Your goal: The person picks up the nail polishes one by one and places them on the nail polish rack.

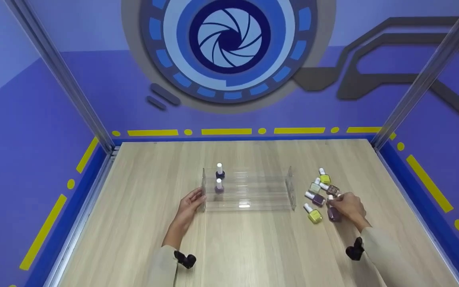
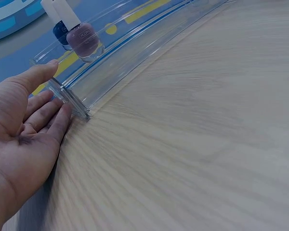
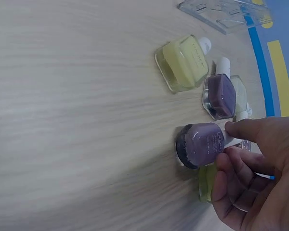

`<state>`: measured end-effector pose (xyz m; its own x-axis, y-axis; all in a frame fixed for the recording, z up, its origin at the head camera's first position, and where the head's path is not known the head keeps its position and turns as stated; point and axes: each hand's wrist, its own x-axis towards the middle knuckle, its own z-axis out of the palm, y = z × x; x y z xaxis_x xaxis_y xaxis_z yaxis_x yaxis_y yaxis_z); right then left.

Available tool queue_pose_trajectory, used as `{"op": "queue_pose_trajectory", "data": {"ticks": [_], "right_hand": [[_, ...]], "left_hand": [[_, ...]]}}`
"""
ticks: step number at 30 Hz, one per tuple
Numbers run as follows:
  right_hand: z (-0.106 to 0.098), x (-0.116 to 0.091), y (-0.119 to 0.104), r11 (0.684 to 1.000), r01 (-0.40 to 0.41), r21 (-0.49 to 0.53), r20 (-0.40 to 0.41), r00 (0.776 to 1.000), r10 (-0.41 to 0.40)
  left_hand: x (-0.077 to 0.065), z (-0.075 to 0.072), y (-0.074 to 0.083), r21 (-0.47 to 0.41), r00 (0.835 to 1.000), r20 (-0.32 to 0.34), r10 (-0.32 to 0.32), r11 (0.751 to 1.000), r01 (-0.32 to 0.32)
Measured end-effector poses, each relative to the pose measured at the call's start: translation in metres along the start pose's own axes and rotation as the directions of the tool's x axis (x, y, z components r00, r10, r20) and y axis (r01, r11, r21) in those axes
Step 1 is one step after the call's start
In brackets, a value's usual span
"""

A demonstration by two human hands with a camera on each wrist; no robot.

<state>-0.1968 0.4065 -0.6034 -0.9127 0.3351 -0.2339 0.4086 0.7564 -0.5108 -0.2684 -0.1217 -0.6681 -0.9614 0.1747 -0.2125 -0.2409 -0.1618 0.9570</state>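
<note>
- Your right hand (image 1: 347, 208) pinches the white cap of a round purple nail polish bottle (image 3: 201, 144); thumb and fingertips (image 3: 241, 129) close on the cap while the glass body lies against the wooden table (image 1: 253, 247), so this looks like the pick-up step, grip made and lift not yet begun.
- That bottle sits at the near edge of a loose cluster to the right of the clear acrylic rack (image 1: 249, 191): a yellow bottle (image 3: 183, 61) and a second purple bottle (image 3: 220, 95) lie just beside it, with paler ones behind, partly hidden by your fingers.
- The next move, as I judge it, calls for a straight lift clear of those neighbours, then turning the bottle upright before carrying it left to the rack, which stands well apart from this hand.
- Your left hand (image 2: 26, 120) lies flat and relaxed, fingers straight, touching the rack's left end wall and steadying it; it holds nothing.
- 2 bottles already stand upright at the rack's left end: a mauve bottle (image 2: 84, 41) in front and a dark blue bottle (image 2: 61, 36) on the step behind. The rest of the rack's tiers are open, so a spot beside the mauve one seems the natural place.
</note>
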Motion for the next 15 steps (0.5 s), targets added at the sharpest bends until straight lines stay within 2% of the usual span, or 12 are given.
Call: {"op": "queue_pose_trajectory", "data": {"ticks": [10, 15], "right_hand": [[0.004, -0.013, 0.002, 0.997, 0.038, 0.067, -0.128, 0.991, -0.03], [0.007, -0.016, 0.005, 0.984, 0.091, 0.153, -0.205, 0.977, -0.058]], "left_hand": [[0.001, 0.001, 0.001, 0.024, 1.0, -0.012, -0.014, 1.0, 0.014], [0.0, 0.0, 0.002, 0.027, 1.0, -0.008, -0.013, 1.0, 0.013]]}}
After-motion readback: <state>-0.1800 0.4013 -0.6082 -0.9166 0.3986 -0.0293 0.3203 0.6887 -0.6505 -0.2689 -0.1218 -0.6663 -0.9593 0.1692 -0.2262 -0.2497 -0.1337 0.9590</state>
